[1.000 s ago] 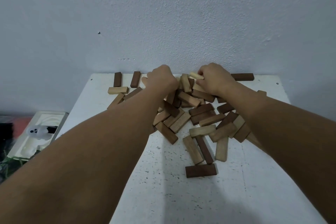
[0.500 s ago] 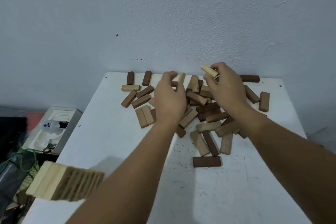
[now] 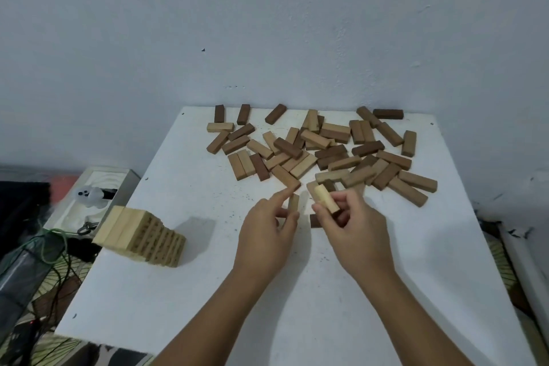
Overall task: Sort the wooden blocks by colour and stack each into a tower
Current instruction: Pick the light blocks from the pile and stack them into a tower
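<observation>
Several loose wooden blocks [image 3: 315, 151] in pale, mid-brown and dark brown lie scattered over the far half of the white table [image 3: 208, 291]. A tower of pale blocks [image 3: 142, 235] stands near the table's left edge. My left hand [image 3: 267, 229] pinches a small pale block [image 3: 293, 203] between thumb and fingers, index finger stretched out. My right hand [image 3: 350, 223] grips another pale block [image 3: 326, 198], tilted up above the table. A dark block [image 3: 314, 220] lies partly hidden under my right hand.
A blue-grey wall rises right behind the table. To the left, below table level, sit a white tray [image 3: 98, 187] with a small white figure, cords and dark clutter. A patterned floor and white edge show at the right.
Both hands have drawn back from the pile toward me, each holding a pale block. The view has dropped and shifted, bringing the pale tower into sight at the left.
</observation>
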A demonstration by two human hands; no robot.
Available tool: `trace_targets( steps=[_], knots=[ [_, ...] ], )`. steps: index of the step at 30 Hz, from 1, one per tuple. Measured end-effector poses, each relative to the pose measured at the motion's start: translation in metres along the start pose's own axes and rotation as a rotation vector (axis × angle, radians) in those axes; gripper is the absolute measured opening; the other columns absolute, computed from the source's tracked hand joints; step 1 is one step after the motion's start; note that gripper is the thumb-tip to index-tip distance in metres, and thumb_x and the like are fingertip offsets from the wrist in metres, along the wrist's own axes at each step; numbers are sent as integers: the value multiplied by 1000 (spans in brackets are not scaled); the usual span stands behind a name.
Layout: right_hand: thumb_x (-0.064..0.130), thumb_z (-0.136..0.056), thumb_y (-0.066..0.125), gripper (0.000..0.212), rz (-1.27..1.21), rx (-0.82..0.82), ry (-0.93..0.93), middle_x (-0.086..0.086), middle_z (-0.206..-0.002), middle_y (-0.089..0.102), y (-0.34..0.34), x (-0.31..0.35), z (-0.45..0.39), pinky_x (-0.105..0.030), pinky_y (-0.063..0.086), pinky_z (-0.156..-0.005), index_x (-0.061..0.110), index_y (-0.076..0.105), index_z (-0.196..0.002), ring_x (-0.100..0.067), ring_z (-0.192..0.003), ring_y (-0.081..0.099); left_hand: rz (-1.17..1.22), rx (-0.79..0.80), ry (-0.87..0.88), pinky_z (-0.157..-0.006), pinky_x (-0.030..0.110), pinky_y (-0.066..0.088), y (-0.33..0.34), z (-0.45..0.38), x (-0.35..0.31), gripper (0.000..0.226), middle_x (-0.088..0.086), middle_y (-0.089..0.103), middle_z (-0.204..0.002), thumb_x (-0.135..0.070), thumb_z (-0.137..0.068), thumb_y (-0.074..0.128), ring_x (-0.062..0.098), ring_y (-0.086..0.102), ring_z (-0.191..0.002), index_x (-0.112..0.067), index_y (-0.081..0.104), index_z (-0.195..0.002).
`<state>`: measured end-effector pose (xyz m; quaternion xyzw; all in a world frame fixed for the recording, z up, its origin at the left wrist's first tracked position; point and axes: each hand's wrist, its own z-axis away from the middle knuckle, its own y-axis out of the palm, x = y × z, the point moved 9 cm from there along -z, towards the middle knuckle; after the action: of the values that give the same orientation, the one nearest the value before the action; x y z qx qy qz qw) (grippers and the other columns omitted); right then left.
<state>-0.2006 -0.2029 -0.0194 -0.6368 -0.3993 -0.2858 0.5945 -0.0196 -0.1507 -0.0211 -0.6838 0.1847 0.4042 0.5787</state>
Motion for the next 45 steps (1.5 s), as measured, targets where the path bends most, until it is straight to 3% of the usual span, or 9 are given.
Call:
trace_targets(
  steps=[5,11,19,23,27,31,37,40,45],
  knots=[
    [50,-91,71,20,79,-2,-44,26,-78,64,6,-3,20,-50,53,-85,34,62,-98,-1,-76,63,21,53,-8,-74,20,48,-2,15,7,27,-14,70,-93,-36,-98,67,0,62,-82,-45,61,-123],
    [59,-92,62,25,181,28,-73,21,-86,63,12,-9,48,-44,43,-92,35,56,-94,-4,-84,59,56,107,8,-65,4,41,-2,37,9,27,-13,70,-91,-41,-96,70,-2,61,-80,-42,63,-122],
    [71,-91,56,38,283,75,-73,16,-82,58,11,-12,70,-41,38,-95,33,58,-86,-7,-87,56,34,158,122,-71,18,44,-2,68,12,16,-12,68,-85,-40,-97,70,1,59,-83,-34,71,-111],
    [63,-93,61,30,209,67,-107,14,-79,60,8,-15,72,-40,40,-96,33,63,-98,-5,-84,57,-73,64,225,-91,29,45,2,75,25,29,-19,59,-97,-46,-96,68,3,52,-101,-36,67,-124],
    [56,-96,61,28,220,66,-115,13,-74,60,10,-13,74,-34,36,-99,34,65,-113,-3,-83,57,-130,18,268,-95,36,46,6,80,26,45,-15,54,-98,-55,-92,61,12,51,-101,-33,66,-130],
    [54,-98,58,29,254,93,-117,15,-75,61,10,-10,76,-34,32,-100,36,66,-119,-4,-86,56,-186,126,279,-98,27,41,10,81,27,65,-16,51,-104,-66,-79,69,9,47,-107,-37,63,-137],
    [41,-97,60,40,225,398,-68,21,-93,63,14,-16,73,-38,29,-109,40,60,-137,0,-93,49,-51,224,158,-95,20,44,2,69,33,70,-19,63,-107,-59,-68,90,-1,57,-107,-38,70,-131],
    [36,-92,67,54,167,556,-33,21,-101,61,11,-20,73,-34,36,-106,41,55,-144,-3,-95,51,10,256,95,-88,12,43,1,66,36,66,-18,66,-108,-50,-64,95,-4,59,-103,-39,74,-126],
    [46,-88,74,56,181,599,-55,18,-105,58,12,-18,75,-28,34,-101,50,54,-141,-3,-98,48,91,231,73,-87,13,44,0,68,36,61,-14,68,-107,-40,-62,99,-3,60,-101,-37,77,-119]
  ],
)
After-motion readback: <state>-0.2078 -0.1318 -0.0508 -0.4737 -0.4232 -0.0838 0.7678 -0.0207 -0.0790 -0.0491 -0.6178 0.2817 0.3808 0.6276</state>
